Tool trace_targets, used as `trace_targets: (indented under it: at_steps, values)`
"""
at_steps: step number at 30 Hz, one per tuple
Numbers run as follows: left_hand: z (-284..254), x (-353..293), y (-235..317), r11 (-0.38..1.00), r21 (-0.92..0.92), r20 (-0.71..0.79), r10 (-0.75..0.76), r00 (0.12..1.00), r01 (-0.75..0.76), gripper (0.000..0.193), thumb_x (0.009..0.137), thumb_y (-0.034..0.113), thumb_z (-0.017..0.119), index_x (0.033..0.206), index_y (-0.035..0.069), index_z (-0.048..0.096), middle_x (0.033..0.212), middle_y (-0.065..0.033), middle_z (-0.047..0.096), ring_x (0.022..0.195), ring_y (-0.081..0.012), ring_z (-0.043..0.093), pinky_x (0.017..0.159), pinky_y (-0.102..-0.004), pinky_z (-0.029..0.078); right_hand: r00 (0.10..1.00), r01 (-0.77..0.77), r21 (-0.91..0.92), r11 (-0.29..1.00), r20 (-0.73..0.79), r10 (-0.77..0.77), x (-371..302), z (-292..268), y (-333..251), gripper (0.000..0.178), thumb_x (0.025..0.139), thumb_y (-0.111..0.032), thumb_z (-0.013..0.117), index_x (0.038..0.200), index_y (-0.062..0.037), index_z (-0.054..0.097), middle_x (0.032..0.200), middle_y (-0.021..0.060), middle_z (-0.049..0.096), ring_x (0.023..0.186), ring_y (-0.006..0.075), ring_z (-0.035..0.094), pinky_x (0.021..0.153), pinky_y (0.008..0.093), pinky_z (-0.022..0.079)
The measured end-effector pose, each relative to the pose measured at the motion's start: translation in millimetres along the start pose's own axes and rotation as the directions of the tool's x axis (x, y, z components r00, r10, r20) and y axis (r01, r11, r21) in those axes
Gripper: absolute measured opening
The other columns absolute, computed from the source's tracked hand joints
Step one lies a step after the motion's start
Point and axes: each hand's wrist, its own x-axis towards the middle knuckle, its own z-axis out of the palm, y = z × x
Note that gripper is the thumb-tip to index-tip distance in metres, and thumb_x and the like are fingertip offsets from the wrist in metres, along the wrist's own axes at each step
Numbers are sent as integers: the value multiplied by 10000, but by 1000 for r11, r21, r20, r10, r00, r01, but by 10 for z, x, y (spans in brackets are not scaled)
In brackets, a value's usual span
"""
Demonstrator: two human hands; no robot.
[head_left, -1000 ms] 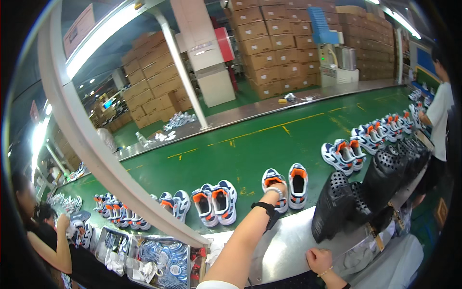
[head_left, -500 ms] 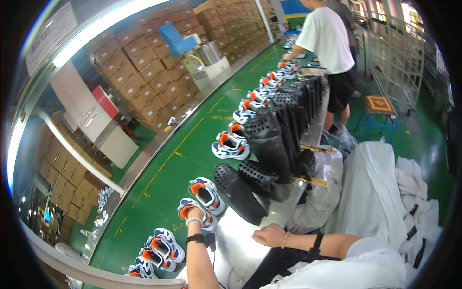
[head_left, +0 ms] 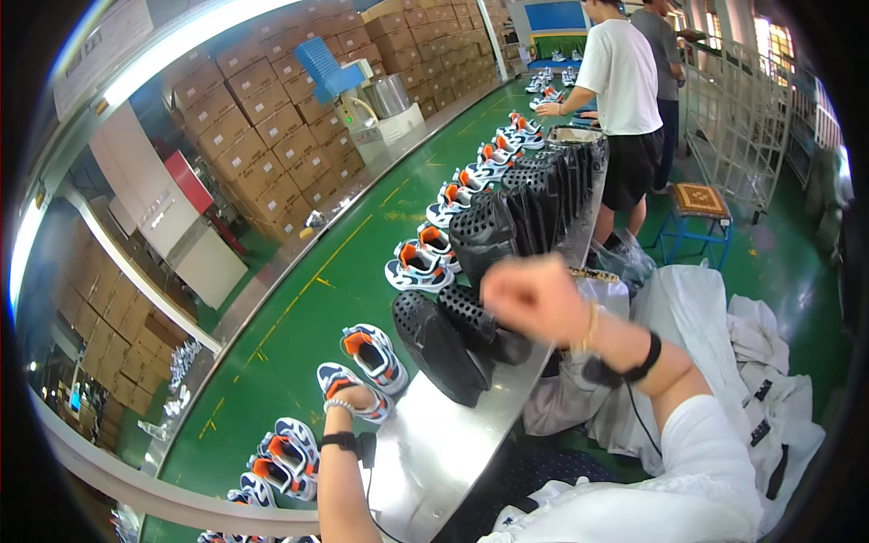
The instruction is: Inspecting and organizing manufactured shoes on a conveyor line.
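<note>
My left hand (head_left: 357, 399) reaches into the opening of a white, navy and orange sneaker (head_left: 331, 373); its fingers are hidden inside. Close beside it stands the matching sneaker (head_left: 387, 369). My right hand (head_left: 536, 300) is raised over the black pieces and smeared by motion, so its fingers cannot be made out. Behind that hand stands a row of black, shoe-like pieces with round holes (head_left: 484, 226). Two more such black pieces (head_left: 434, 348) lean together at the near end of the metal ledge (head_left: 444, 443). Another pair of sneakers (head_left: 418, 264) stands farther along.
A green conveyor belt (head_left: 299, 335) carries several sneakers, including some at the near left (head_left: 288, 457). Beyond it are stacked cartons (head_left: 262, 154) and a blue-topped machine (head_left: 339, 86). A person in a white shirt (head_left: 620, 81) stands near a stool (head_left: 697, 204). White cloth (head_left: 670, 353) hangs at my right.
My right hand has risen from the metal ledge to above the black pieces. My left hand stays in the sneaker. The view has shifted slightly, and the person ahead reaches over the belt.
</note>
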Motion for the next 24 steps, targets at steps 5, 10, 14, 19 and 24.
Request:
trace_targets:
  at_steps: [5, 10, 14, 19, 24]
  values:
    - [-178, -409, 507, 982, -83, -442, -187, 877, 168, 230, 799, 194, 536, 843, 12, 670, 852, -133, 680, 772, -352, 656, 691, -441, 522, 955, -277, -554, 785, -248, 162, 900, -440, 452, 351, 835, -392, 636, 947, -60, 612, 590, 77, 583, 572, 250, 601, 547, 371, 453]
    - [-462, -846, 723, 927, -375, -707, -282, 648, -5, 302, 883, 108, 428, 1079, -75, 567, 1191, -219, 546, 1090, -349, 542, 881, -412, 473, 874, -204, -789, 580, 120, 471, 1065, -588, 736, 573, 780, -592, 585, 871, -36, 688, 877, 167, 676, 877, 311, 650, 779, 414, 512]
    - [-390, -894, 750, 937, -349, -763, -295, 575, 18, 331, 893, 102, 412, 1138, -71, 553, 1216, -220, 544, 1082, -367, 548, 883, -415, 470, 867, -133, -798, 587, 193, 459, 1113, -595, 815, 603, 717, -616, 635, 856, -31, 686, 876, 154, 677, 870, 312, 649, 792, 407, 509]
    - [-180, -1207, 947, 843, -527, -734, -387, 558, -108, 469, 877, 154, 529, 1301, -32, 456, 1403, -219, 389, 1331, -409, 309, 1106, -429, 267, 933, -206, -705, 679, 67, 352, 1184, -682, 573, 545, 731, -545, 666, 842, -11, 659, 782, 181, 653, 796, 325, 641, 723, 412, 493]
    - [0, -1367, 1151, 518, -831, -547, -689, 476, -205, 681, 791, 151, 670, 1373, -24, 363, 1393, -240, 400, 1299, -392, 380, 1076, -414, 311, 975, -158, -381, 911, -208, 82, 1212, -538, -193, 506, 729, -472, 724, 792, 17, 611, 663, 145, 612, 644, 291, 621, 598, 353, 461]
